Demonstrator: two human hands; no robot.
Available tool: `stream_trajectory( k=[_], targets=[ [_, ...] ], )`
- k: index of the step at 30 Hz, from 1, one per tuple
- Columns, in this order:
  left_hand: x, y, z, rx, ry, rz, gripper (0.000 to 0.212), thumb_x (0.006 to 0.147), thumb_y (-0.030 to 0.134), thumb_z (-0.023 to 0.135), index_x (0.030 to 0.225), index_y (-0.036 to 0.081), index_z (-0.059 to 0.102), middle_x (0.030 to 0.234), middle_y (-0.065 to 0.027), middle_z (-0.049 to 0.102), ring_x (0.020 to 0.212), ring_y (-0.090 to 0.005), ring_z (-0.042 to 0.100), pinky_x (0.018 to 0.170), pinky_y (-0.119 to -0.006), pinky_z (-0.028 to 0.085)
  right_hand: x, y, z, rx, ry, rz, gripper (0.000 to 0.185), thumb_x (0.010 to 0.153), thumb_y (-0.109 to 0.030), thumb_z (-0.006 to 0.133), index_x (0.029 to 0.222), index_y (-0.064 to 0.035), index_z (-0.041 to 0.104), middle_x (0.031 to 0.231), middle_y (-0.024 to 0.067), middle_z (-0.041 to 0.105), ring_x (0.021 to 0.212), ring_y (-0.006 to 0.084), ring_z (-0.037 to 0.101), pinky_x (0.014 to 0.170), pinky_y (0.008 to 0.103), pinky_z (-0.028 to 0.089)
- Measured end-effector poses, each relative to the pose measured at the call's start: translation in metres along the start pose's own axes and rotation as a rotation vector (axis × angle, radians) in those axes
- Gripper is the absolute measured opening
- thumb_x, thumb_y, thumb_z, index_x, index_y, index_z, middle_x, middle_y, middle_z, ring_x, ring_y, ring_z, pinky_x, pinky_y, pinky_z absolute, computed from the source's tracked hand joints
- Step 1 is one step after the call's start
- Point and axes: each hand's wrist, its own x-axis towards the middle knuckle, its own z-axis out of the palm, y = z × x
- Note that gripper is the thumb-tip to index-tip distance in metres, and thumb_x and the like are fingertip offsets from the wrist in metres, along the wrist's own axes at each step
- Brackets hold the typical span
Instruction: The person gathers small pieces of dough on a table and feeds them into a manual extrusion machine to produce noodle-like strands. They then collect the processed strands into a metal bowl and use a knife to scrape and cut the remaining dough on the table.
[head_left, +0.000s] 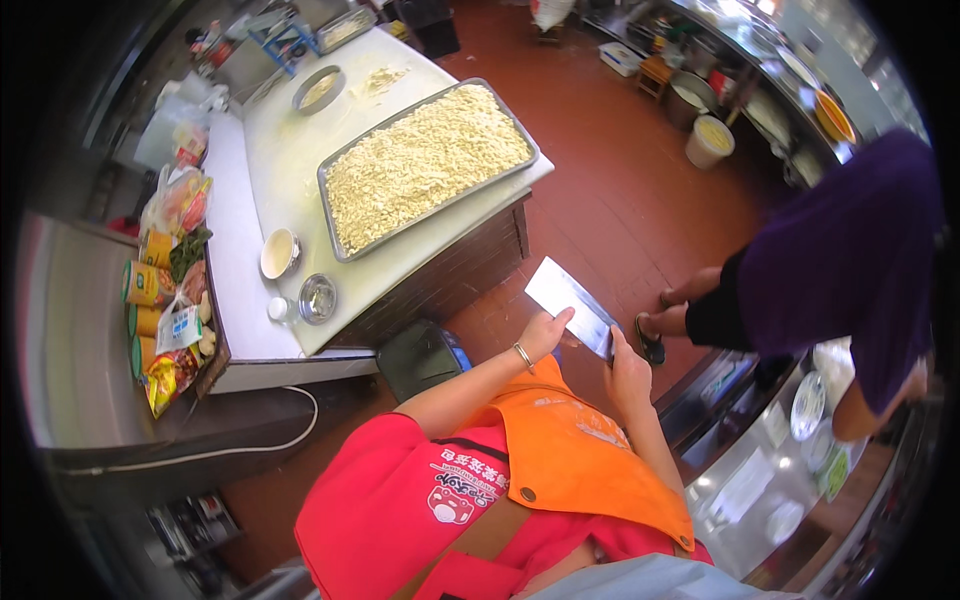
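Both hands hold a flat rectangular object (568, 304) with a bright, glossy face and a dark edge. Glare hides whether it is a metal blade or a screen. My left hand (546, 335), with a bangle at the wrist, grips its left edge, thumb on top. At the near right corner, my right hand (628, 369) has its thumb along the edge. Beyond my left hand, a large metal tray (420, 231) heaped with small pale-yellow pieces (431, 161) rests on a white worktop (300, 202).
A bowl (280, 253), a glass dish (317, 298) and a round pan (319, 90) stand on the worktop. Cans (146, 283) line its left side. A dark bin (420, 360) is below. A person in purple (832, 262) stands at right beside a metal counter (757, 517).
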Motion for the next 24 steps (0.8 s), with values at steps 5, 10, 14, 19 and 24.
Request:
stream_trajectory(
  k=[5, 10, 14, 19, 24],
  targets=[
    [0.089, 0.052, -0.008, -0.165, 0.0, 0.177, 0.054, 0.106, 0.044, 0.045, 0.106, -0.006, 0.067, 0.093, -0.0167, 0.073, 0.082, -0.0213, 0.072, 0.076, -0.031, 0.059, 0.14, 0.053, -0.014, -0.037, -0.001, -0.144, 0.053, 0.084, -0.012, 0.067, 0.135, -0.0088, 0.055, 0.09, 0.019, 0.069, 0.077, 0.0386, 0.068, 0.067, 0.0467, 0.054],
    [0.208, 0.116, -0.045, -0.145, 0.258, 0.33, 0.048, 0.109, 0.037, 0.038, 0.124, -0.003, 0.059, 0.099, -0.0135, 0.071, 0.087, -0.0171, 0.069, 0.079, -0.029, 0.057, 0.283, 0.102, -0.031, 0.203, 0.073, -0.045, 0.027, 0.094, -0.021, 0.064, 0.117, -0.0088, 0.068, 0.091, 0.0216, 0.07, 0.082, 0.0388, 0.07, 0.072, 0.045, 0.055],
    [0.306, 0.175, -0.062, -0.132, 0.405, 0.46, 0.035, 0.107, 0.028, 0.047, 0.125, 0.0, 0.059, 0.103, -0.0119, 0.071, 0.089, -0.0161, 0.069, 0.081, -0.029, 0.056, 0.382, 0.153, -0.063, 0.149, 0.018, 0.067, 0.026, 0.098, -0.023, 0.06, 0.115, -0.0062, 0.069, 0.092, 0.0234, 0.07, 0.082, 0.0396, 0.069, 0.07, 0.0428, 0.055],
    [0.414, 0.261, -0.055, 0.143, 0.618, 0.578, 0.032, 0.105, 0.024, 0.053, 0.125, 0.001, 0.058, 0.105, -0.0101, 0.071, 0.095, -0.0165, 0.068, 0.088, -0.03, 0.054, 0.491, 0.216, -0.097, 0.178, 0.065, 0.012, 0.023, 0.101, -0.02, 0.056, 0.103, -0.0012, 0.067, 0.075, 0.0218, 0.065, 0.066, 0.0383, 0.064, 0.06, 0.0428, 0.05],
    [0.524, 0.309, -0.074, 0.435, 0.949, 0.657, 0.045, 0.095, 0.029, 0.066, 0.129, 0.001, 0.056, 0.13, -0.0192, 0.059, 0.126, -0.0306, 0.054, 0.108, -0.042, 0.041, 0.615, 0.283, -0.104, 0.275, 0.015, 0.102, 0.024, 0.102, -0.02, 0.055, 0.095, 0.0004, 0.066, 0.062, 0.0176, 0.057, 0.051, 0.0266, 0.06, 0.048, 0.0396, 0.044]
  ],
)
